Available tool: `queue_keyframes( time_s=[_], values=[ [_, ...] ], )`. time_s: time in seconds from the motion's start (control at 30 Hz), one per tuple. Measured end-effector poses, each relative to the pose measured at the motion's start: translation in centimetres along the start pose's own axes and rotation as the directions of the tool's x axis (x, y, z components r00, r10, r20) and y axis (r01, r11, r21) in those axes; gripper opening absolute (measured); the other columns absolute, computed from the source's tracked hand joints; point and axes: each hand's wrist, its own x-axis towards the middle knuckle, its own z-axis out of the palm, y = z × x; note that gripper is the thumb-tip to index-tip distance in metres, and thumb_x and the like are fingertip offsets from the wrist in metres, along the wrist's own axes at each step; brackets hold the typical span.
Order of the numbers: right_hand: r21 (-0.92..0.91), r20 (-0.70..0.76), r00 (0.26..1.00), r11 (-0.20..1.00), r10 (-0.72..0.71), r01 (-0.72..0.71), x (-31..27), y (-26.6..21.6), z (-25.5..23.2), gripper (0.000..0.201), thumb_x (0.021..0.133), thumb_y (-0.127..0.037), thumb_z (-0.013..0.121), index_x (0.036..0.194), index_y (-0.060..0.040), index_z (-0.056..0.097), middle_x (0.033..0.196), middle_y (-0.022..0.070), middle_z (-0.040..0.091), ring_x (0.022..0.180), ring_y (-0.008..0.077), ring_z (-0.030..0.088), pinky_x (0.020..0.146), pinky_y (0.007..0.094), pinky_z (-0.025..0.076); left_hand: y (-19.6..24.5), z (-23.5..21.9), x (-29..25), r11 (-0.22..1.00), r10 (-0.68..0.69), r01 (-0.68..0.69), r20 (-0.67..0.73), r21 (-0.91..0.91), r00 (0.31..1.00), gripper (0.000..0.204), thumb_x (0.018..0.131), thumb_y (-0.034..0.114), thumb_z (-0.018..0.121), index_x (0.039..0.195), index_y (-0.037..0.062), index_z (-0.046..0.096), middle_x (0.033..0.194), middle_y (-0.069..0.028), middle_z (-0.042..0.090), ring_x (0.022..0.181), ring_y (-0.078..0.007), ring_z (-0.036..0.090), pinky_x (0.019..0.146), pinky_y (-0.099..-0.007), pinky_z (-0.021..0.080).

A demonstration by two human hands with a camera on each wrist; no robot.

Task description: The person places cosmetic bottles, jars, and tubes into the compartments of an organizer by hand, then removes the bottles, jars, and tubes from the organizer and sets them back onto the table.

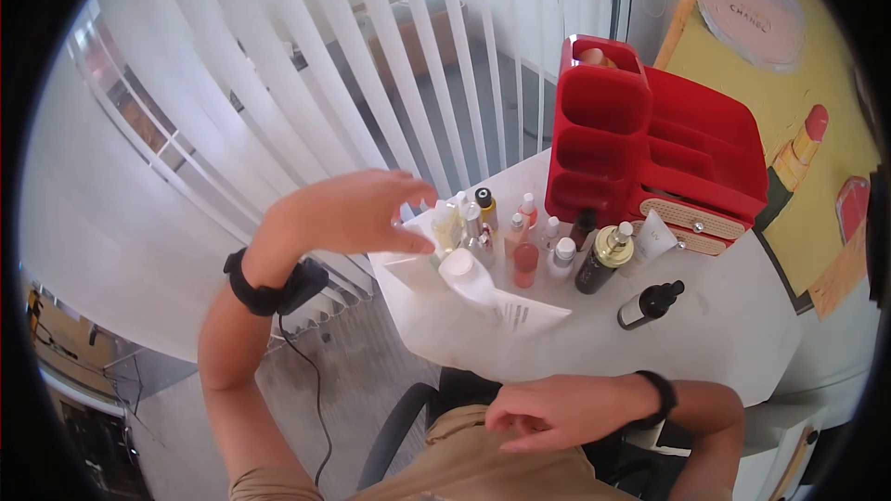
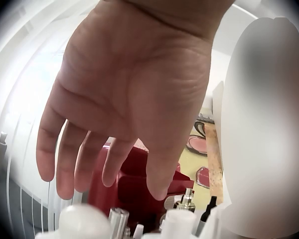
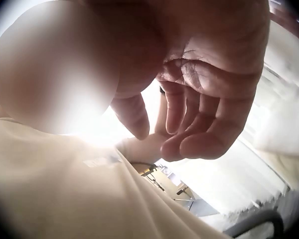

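My left hand (image 1: 348,211) hovers at the left end of the white table, its fingers extended and apart with nothing between them. Right by its fingertips are a clear bottle (image 1: 473,227) and a white bottle (image 1: 471,280) with a round cap. In the left wrist view the palm (image 2: 129,89) faces the camera above a white cap (image 2: 83,221). In front of my lap is my right hand (image 1: 566,408), fingers loosely bent and holding nothing. A white tube (image 1: 534,314) lies close to the table's front edge.
A red cosmetics organizer (image 1: 640,162) with small drawers stands at the back right. Several bottles crowd before it, among them a pink one (image 1: 525,262), a gold-topped dark one (image 1: 601,264) and a black-pump bottle (image 1: 648,306). White blinds (image 1: 371,83) hang behind the table.
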Motion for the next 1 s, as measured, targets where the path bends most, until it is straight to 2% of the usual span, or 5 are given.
queue_keyframes(
  time_s=[0.27,0.47,0.63,0.77,1.0],
  values=[
    [-0.927,-0.307,0.896,0.312,-0.321,-0.206,4.0,-8.7,-6.6,0.026,0.094,-0.015,0.063,0.114,0.0003,0.058,0.103,0.0201,0.064,0.092,0.0302,0.071,0.074,0.0407,0.057,-1.6,3.0,-2.0,0.998,-0.046,0.049,-0.052,0.051,0.998,0.038,0.093,0.031,0.073,0.117,0.003,0.065,0.107,-0.0153,0.063,0.1,-0.0368,0.063,0.086,-0.0447,0.051],
    [-0.922,-0.266,0.96,0.27,0.086,-0.279,9.2,-6.4,-9.0,0.027,0.098,-0.025,0.064,0.107,-0.0005,0.058,0.085,0.0173,0.069,0.081,0.037,0.071,0.067,0.0478,0.055,-2.9,4.4,-2.8,0.997,0.033,-0.021,-0.168,0.069,0.985,0.028,0.097,0.025,0.068,0.114,0.0032,0.065,0.104,-0.0166,0.062,0.098,-0.0379,0.062,0.085,-0.0448,0.051],
    [-0.921,-0.195,0.979,0.354,-0.052,-0.165,8.6,-6.7,-10.5,0.03,0.1,-0.029,0.062,0.105,0.0,0.057,0.081,0.0176,0.068,0.079,0.0389,0.071,0.066,0.0478,0.055,-3.1,0.9,-4.3,0.995,0.096,-0.091,-0.295,0.029,0.951,0.027,0.097,0.021,0.067,0.112,-0.0006,0.066,0.109,-0.0192,0.063,0.102,-0.0389,0.063,0.089,-0.0454,0.051],
    [-0.825,-0.429,0.886,0.477,-0.177,-0.304,4.1,-12.4,-12.4,0.031,0.1,-0.032,0.058,0.112,-0.0033,0.06,0.088,0.0185,0.07,0.077,0.0396,0.069,0.069,0.0434,0.055,-1.3,-5.0,-4.4,0.996,0.085,-0.055,-0.613,0.068,0.785,0.025,0.097,0.018,0.069,0.112,-0.0014,0.066,0.094,-0.014,0.06,0.08,-0.0267,0.057,0.078,-0.0377,0.048],
    [-0.68,-0.731,0.394,0.547,-0.557,-0.489,-8.6,-17.0,-19.9,0.029,0.1,-0.034,0.059,0.105,-0.0069,0.066,0.087,0.0046,0.063,0.079,0.0155,0.058,0.071,0.0301,0.046,2.8,-12.7,4.0,0.914,0.405,-0.222,-0.788,0.34,0.464,0.026,0.104,0.023,0.057,0.111,-0.0006,0.066,0.098,-0.0145,0.065,0.085,-0.023,0.06,0.08,-0.0336,0.049]
  ],
)
